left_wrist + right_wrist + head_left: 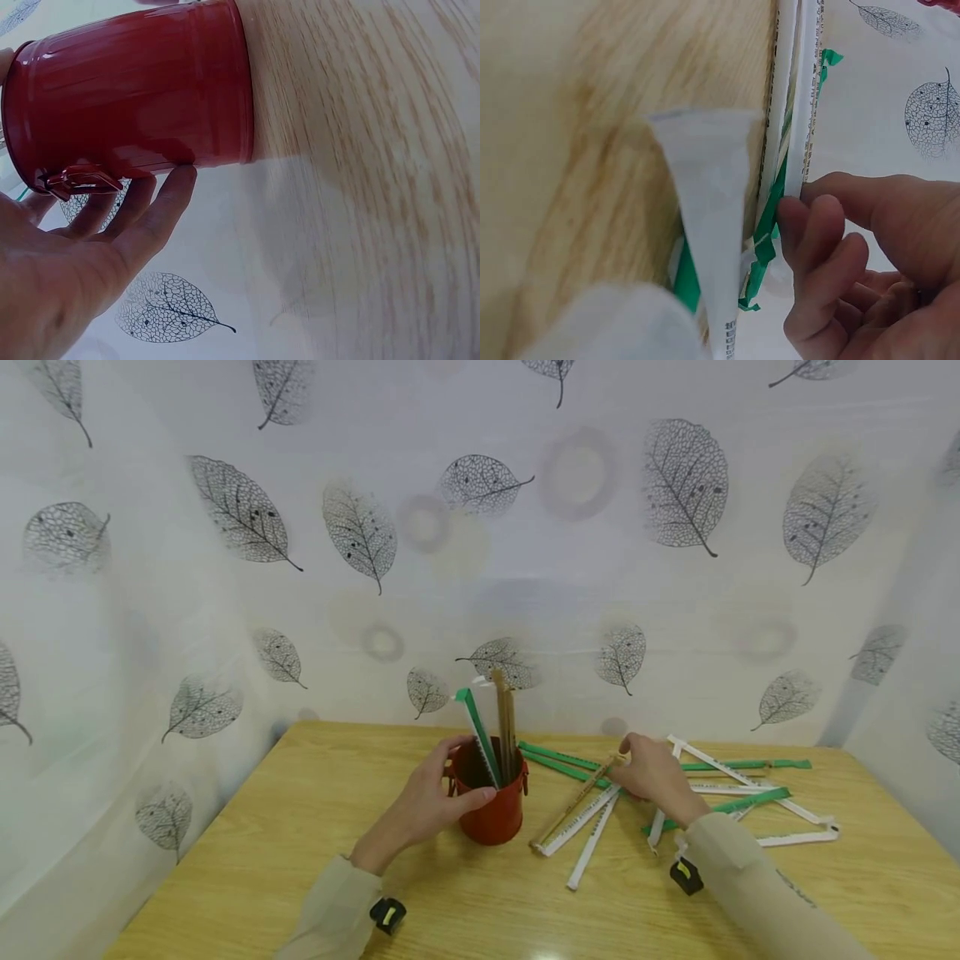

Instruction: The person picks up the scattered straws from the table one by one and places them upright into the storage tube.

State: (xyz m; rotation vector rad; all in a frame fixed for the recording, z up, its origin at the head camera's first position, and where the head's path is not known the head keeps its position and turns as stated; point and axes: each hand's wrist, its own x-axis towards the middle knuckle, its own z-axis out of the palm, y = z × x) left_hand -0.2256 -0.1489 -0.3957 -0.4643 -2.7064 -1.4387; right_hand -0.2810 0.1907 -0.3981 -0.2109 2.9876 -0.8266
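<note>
A small red metal bucket [491,814] stands upright on the table, holding a folded green-and-white paper strip [477,731] and several brown strips [506,718]. My left hand [431,802] grips its left side, thumb across the front near the rim. In the left wrist view, fingers curve around the bucket [135,90] beside its small side handle [82,180]. To the right, my right hand [656,777] pinches the far end of a narrow printed paper strip [577,802], brown on top. In the right wrist view, thumb and forefinger meet at a strip's white side [804,112].
White strips [592,835] fan out under the pinched one. Green strips [558,756] lie behind it. A loose pile of folded white and green strips [750,797] spreads right of my right hand. A leaf-printed curtain [510,577] hangs behind the wooden table [315,793].
</note>
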